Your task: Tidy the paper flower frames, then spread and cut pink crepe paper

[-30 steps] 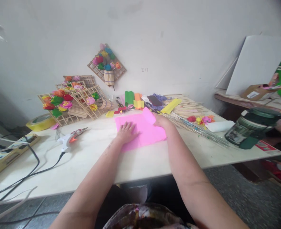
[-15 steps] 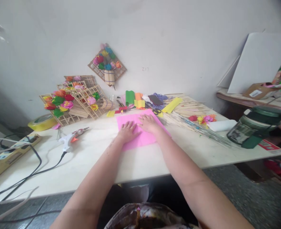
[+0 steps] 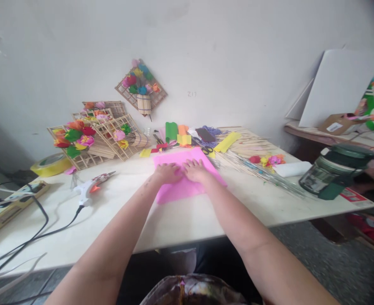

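A bright pink sheet of paper [image 3: 190,192], perhaps crepe paper, lies flat on the white table. My left hand [image 3: 168,173] rests palm down on its left part, the fingers a little bent and pointing away from me. Beside it, my right hand [image 3: 194,170] presses on the middle of the sheet with its fingers spread. The two thumbs are close together. Just beyond the sheet's far right edge lie black-handled scissors [image 3: 207,149], near a yellow paper strip [image 3: 227,142].
A glue gun [image 3: 87,190] with a black cord lies left, near a power strip [image 3: 12,207] and yellow tape [image 3: 51,164]. Bamboo lattices with paper flowers [image 3: 79,142] lean on the wall. Right are thin sticks [image 3: 247,148], wires [image 3: 276,180] and a green bottle [image 3: 336,171].
My left hand has shifted slightly inward on the paper, its fingers more bent than before. My right hand stays on the sheet, moved a little nearer to me. The view has tilted slightly.
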The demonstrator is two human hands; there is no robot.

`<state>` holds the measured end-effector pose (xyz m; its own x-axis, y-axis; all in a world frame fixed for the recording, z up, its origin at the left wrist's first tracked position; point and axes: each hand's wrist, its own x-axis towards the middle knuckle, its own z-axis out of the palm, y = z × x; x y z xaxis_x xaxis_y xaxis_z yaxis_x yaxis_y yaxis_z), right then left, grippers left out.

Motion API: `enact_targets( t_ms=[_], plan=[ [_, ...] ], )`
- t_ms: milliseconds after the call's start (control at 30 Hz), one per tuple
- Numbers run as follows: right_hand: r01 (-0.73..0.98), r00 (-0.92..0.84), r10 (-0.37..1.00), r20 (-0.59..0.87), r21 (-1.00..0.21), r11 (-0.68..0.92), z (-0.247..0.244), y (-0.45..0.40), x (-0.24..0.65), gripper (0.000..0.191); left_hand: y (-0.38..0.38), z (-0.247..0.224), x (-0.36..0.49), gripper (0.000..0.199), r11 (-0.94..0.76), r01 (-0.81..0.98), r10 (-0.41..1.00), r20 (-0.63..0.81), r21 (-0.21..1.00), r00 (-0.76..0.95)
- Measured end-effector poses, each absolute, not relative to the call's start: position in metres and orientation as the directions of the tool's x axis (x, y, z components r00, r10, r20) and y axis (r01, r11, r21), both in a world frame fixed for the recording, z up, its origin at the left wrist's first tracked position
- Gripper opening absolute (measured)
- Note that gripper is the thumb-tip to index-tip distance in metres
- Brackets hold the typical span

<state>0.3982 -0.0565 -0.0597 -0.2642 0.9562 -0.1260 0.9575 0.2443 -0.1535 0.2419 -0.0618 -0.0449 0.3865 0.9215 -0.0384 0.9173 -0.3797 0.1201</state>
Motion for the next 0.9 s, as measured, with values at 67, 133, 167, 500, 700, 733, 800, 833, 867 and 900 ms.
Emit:
enact_targets(
  t_ms=[67,133,167,500,700,733,800,833,867,900],
  plan=[
    [0.960,-0.265,0.955,-0.130,-0.124,0.250,-0.061,-0.055,0.398,0.064,-0.057,-0.040,0.244,0.053,-0.369,0.929,0.929,-0.004,0.017,0.370],
    [0.964,-0.257,0.956,-0.140,-0.107,0.244,-0.061,-0.055,0.397,0.064,-0.052,-0.042,0.246,0.050,-0.384,0.923,0.921,0.058,-0.037,0.385],
    [0.966,-0.253,0.956,-0.147,-0.101,0.240,-0.061,-0.055,0.397,0.064,-0.050,-0.046,0.246,0.051,-0.389,0.921,0.917,0.078,-0.035,0.390],
    [0.972,-0.233,0.951,-0.202,-0.029,0.232,-0.045,-0.054,0.391,0.059,-0.042,-0.076,0.242,0.059,-0.373,0.927,0.928,0.006,0.027,0.373],
    [0.934,-0.277,0.893,-0.356,0.118,0.337,-0.004,-0.043,0.366,0.047,-0.043,-0.072,0.245,0.064,-0.356,0.934,0.935,-0.003,0.029,0.356],
    [0.926,-0.296,0.883,-0.363,0.117,0.359,0.000,-0.038,0.362,0.044,-0.043,-0.070,0.246,0.065,-0.356,0.934,0.935,-0.004,0.032,0.356],
    [0.915,-0.342,0.883,-0.323,0.099,0.391,0.003,-0.027,0.355,0.039,-0.045,-0.068,0.247,0.068,-0.357,0.934,0.934,0.001,0.036,0.357],
    [0.914,-0.357,0.891,-0.281,0.089,0.395,0.002,-0.020,0.353,0.038,-0.046,-0.067,0.247,0.069,-0.357,0.933,0.934,0.007,0.038,0.357],
    [0.918,-0.362,0.904,-0.230,0.079,0.388,0.000,-0.013,0.350,0.036,-0.047,-0.067,0.248,0.069,-0.357,0.933,0.934,0.016,0.038,0.357],
    [0.925,-0.354,0.917,-0.185,0.075,0.372,-0.002,-0.005,0.348,0.036,-0.048,-0.067,0.248,0.070,-0.358,0.933,0.934,0.027,0.040,0.357]
  ],
)
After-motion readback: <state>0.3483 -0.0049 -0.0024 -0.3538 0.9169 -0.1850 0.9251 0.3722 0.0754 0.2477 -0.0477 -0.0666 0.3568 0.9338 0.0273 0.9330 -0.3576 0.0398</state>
